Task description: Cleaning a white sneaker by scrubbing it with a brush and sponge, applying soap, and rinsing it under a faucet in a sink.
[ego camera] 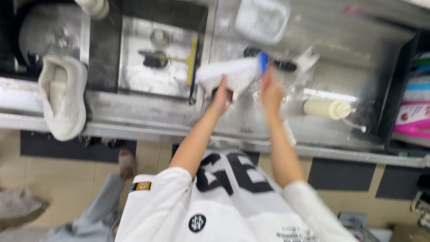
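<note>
A white sneaker with a blue heel tab [233, 71] is held over the wet steel counter [340, 85], blurred by motion. My left hand [221, 96] grips it from below near the toe end. My right hand [271, 92] holds it at the blue heel end. A second white sneaker [62, 96] lies sole-side away on the counter's front edge at the left, apart from both hands.
A steel sink basin [134, 76] holds a dark brush with a yellow handle [172, 57]. A cream bottle [329, 109] lies on its side at the right. A clear plastic tub [262, 18] sits at the back. Coloured packages [414, 112] fill a dark bin at far right.
</note>
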